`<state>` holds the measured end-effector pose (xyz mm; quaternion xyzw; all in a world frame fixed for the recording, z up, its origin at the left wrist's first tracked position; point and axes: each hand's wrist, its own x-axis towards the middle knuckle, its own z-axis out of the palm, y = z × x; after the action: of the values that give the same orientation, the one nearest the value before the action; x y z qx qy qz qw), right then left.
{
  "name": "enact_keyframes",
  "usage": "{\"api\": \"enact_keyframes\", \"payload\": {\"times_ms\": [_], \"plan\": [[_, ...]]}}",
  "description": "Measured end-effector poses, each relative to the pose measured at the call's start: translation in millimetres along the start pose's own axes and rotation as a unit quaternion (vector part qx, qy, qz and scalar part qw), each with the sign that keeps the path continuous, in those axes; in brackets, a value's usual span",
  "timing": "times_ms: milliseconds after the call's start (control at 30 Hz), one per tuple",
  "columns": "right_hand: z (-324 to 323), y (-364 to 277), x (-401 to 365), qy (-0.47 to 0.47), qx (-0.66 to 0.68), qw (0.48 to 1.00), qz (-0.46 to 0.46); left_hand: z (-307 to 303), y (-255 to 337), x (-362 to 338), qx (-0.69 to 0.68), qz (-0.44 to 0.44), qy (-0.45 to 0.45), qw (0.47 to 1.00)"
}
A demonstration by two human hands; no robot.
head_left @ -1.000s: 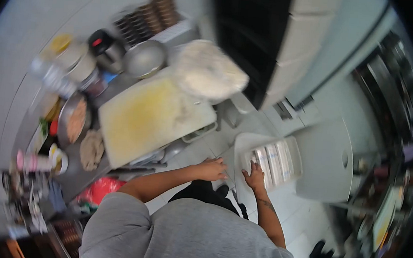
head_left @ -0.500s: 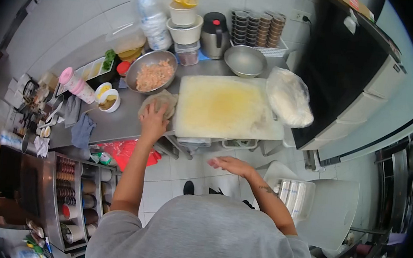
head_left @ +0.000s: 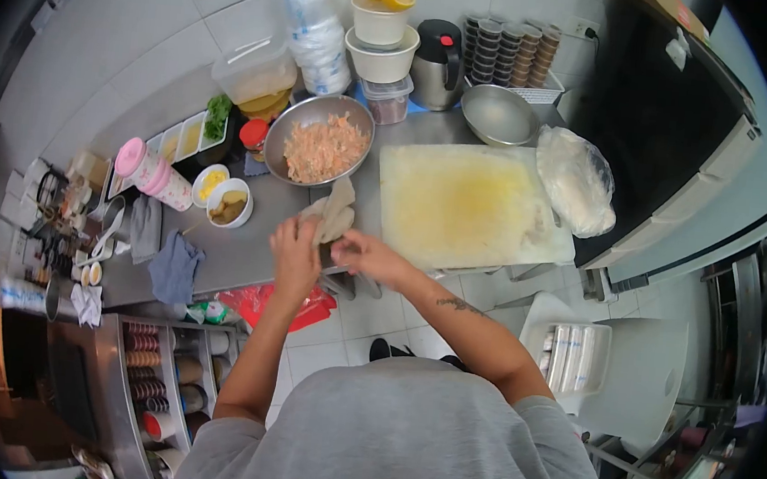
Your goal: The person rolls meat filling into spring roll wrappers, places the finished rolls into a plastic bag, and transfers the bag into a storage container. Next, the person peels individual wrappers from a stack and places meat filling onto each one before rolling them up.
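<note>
A beige cloth [head_left: 339, 210] is lifted at the counter's front edge, bunched between my two hands. My left hand [head_left: 295, 255] has its fingers closed on the cloth's left side. At the cloth's lower right, my right hand [head_left: 371, 257] has its fingers curled; whether they grip the cloth is hard to make out. Just beyond stands a metal bowl [head_left: 275, 143] of shredded orange and white food [head_left: 326, 148]. To the right lies a white cutting board [head_left: 413, 215] with a yellow stain in its middle.
On the steel counter [head_left: 246, 250] are small white bowls [head_left: 230, 203], a pink patterned tumbler [head_left: 157, 174] and a blue cloth [head_left: 176, 267]. An empty metal bowl [head_left: 501, 117], a thermos [head_left: 436, 71] and a plastic bag [head_left: 575, 183] stand at the back and right.
The cloth, which lay flat under my left hand, is now raised and bunched. My right hand has moved up and left to it. The view has shifted, so the counter appears further right.
</note>
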<state>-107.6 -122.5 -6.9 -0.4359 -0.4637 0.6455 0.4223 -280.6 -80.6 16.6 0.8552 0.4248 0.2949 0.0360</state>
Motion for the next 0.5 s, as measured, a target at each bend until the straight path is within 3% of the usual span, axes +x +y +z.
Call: {"api": "enact_keyframes", "payload": {"times_ms": [133,233,300,333,367,433,467,500], "plan": [[-12,14,-29,-0.103,-0.165,0.981,-0.001,-4,-5,0,0.114,-0.041,0.040,0.992],[-47,-14,-79,-0.055,-0.193,0.979,-0.033,-13,16,2,0.048,-0.018,0.030,0.998],[-85,-43,-111,0.167,-0.307,0.935,-0.062,-6,27,0,-0.060,0.013,-0.006,0.998],[-118,-42,-121,0.268,-0.266,0.923,-0.072,-2,36,0,-0.092,0.036,-0.025,0.995],[-148,-61,-134,0.388,-0.353,0.848,-0.077,2,50,0,-0.123,0.058,-0.045,0.990],[-224,-72,-153,0.531,-0.425,0.697,-0.228,17,81,-2,-0.158,0.096,-0.049,0.982],[-263,-73,-163,0.563,-0.483,0.637,-0.208,24,96,-3,-0.174,0.112,-0.065,0.976],[-291,-74,-171,0.562,-0.510,0.645,-0.087,30,109,-4,-0.187,0.127,-0.080,0.971]]}}
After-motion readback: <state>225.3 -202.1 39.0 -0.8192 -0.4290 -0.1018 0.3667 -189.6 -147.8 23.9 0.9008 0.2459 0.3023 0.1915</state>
